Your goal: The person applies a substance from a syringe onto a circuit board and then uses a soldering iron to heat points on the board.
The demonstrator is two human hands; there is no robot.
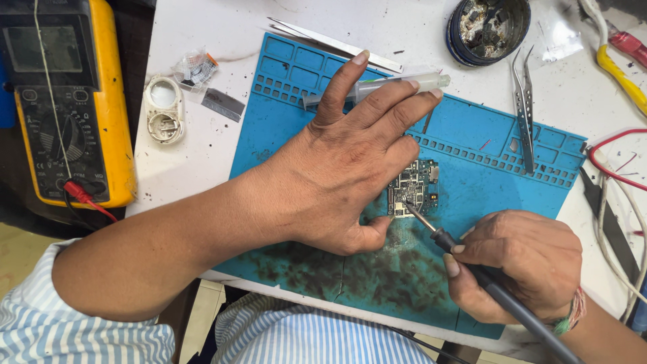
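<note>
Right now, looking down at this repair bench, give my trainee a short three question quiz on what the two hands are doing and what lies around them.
1. True or false: the right hand holds the dark-handled soldering iron with its tip on the small green circuit board.
2. What does the left hand grip between its fingers?
A. the clear plastic syringe
B. a red screwdriver
C. a roll of tape
3. Fill the gap: the steel tweezers lie on the blue silicone work mat, to the ______ of the board in the head view.

Key
1. True.
2. A; the hand's thumb also rests by the board's edge.
3. Upper right.
</note>
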